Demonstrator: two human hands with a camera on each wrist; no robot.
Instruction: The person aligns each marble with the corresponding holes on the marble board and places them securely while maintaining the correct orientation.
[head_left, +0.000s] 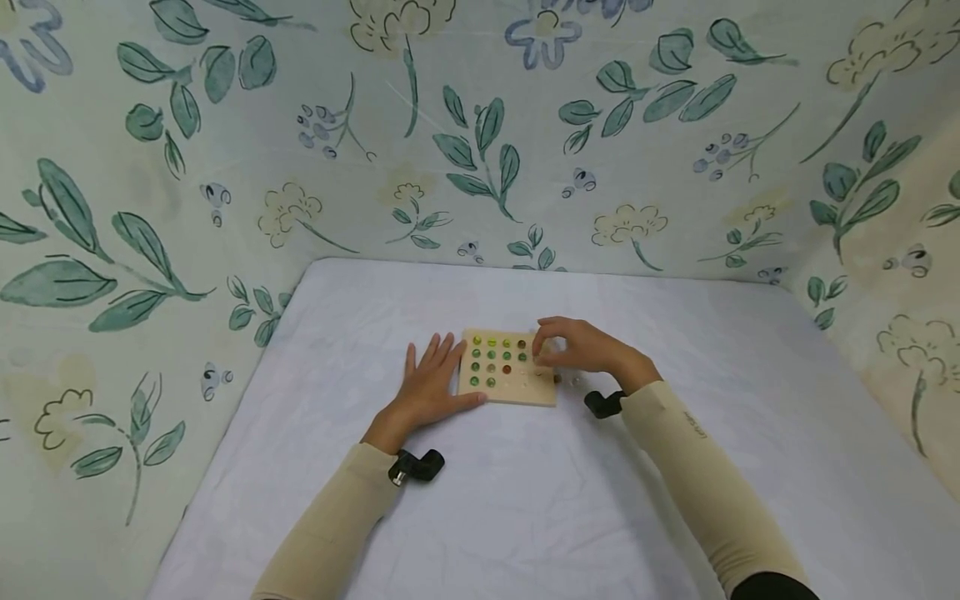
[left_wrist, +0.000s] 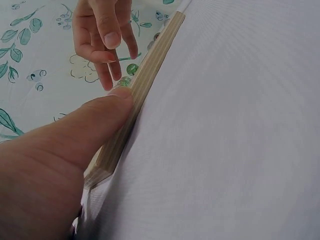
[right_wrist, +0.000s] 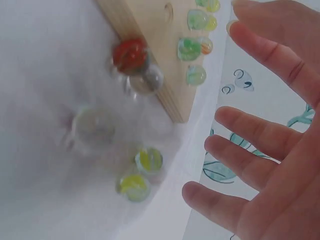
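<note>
A pale wooden board (head_left: 525, 390) with rows of shallow holes lies on the white cloth. Green, yellow-green and reddish-brown glass marbles (head_left: 491, 355) fill much of its left and upper part. My left hand (head_left: 429, 388) rests at the left side, fingers straight, its thumb (left_wrist: 107, 112) against the board's front edge. Over the right side hovers my right hand (head_left: 576, 346), thumb and index fingertips close together and the other fingers spread; no marble shows between them. Beside the right edge lie a red marble (right_wrist: 131, 55), clear marbles (right_wrist: 94, 129) and yellow-streaked ones (right_wrist: 134, 187).
White cloth (head_left: 510, 500) covers the table around the board. A leaf-and-flower patterned wall covering (head_left: 480, 167) rises behind and at both sides. Each wrist carries a small black camera (head_left: 603, 405).
</note>
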